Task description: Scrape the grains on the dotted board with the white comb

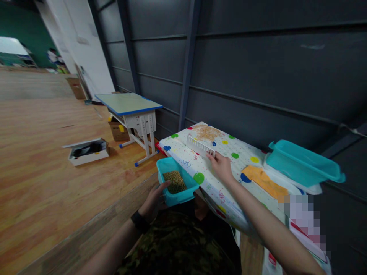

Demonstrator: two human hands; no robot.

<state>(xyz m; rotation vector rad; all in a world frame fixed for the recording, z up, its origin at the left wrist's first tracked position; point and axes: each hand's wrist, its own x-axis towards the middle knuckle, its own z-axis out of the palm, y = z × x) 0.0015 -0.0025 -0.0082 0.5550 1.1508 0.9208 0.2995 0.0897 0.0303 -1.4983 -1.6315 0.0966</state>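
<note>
We hold a teal container (190, 187) in our left hand (156, 196), thumb over the rim and the other fingers mostly hidden behind the wall, closed on it; a black wristband (140, 222) sits on that wrist. The container is just beside the front edge of the desk (177, 147), tilted a little, and we cannot tell whether it touches the edge. Inside it lie small round beans (174, 181), yellowish with some green among them. With our right hand (222, 166) we grip the near end of a white slotted strip (200, 147), the fingers narrow around it, and the strip stands on its long side above the spotted cover (241, 168) of the desk. Past its far end, near the back corner, a loose spread of tan grains (208, 133) lies on the cover. To the right of our hand we see an orange cloth (265, 181) lying flat, and beyond it a larger teal bin (306, 162) resting on a white tray (315, 188) against the dark panelled wall (258, 68). Over on the left stands a second desk (129, 102) with a blue rim, a cardboard box (119, 131) beneath it, and an open white box (90, 154) on the wooden floor (43, 152).
</note>
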